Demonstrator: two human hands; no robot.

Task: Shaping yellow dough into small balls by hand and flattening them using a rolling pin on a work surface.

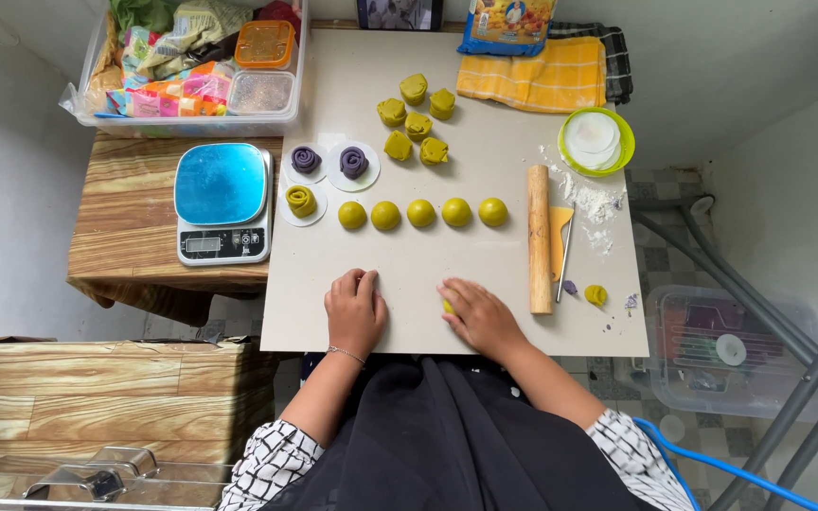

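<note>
— Pressed flat, the right hand [481,317] covers a yellow dough piece [447,306]; its long axis is hidden.
— Left hand [354,310]?
— Open (palm down) on the board [409,274]. At twelve o'clock: five yellow balls [420,213] in a row.

A yellow dough piece [448,306] lies mostly hidden under the right hand [481,317] (fingers covering it).

I see both forearms reaching forward over the beige board [314,312], sleeves pushed up. My left hand [354,312] rests palm down on the board near its front edge, fingers together. My right hand [481,317] lies just beside it, palm down, fingers curled inward, wrist angled.
</note>
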